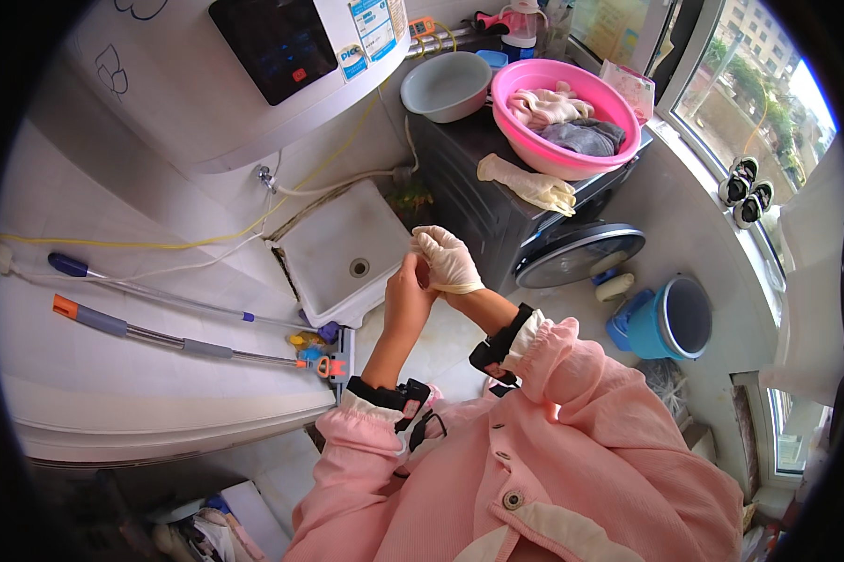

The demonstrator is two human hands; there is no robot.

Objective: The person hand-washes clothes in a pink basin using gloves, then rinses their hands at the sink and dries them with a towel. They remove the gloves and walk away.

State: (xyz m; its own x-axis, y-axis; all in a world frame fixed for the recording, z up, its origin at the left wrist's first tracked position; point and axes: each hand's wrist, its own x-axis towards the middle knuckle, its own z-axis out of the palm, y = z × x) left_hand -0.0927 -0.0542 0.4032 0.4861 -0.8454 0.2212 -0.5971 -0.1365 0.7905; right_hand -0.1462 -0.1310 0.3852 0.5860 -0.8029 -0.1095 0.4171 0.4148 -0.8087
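Note:
A thin cream rubber glove (453, 261) covers my right hand (444, 254), whose fingers are bent. My left hand (409, 291) is bare and meets the gloved one, its thumb against the glove near the curled fingers. The left fingertips are mostly hidden, so what they pinch is not plain. Both hands are raised in front of a white utility sink (348, 242) with a round drain. A matching glove (527, 184) lies on the front edge of the dark front-loading washing machine (457, 165).
On the washer stand a pink basin (509, 144) of damp-looking clothes and a grey basin (422, 105). Its round door (569, 256) hangs open. A blue bucket (657, 323) is on the floor at right. Two mop handles (155, 337) lean at left, beneath a water heater (183, 105).

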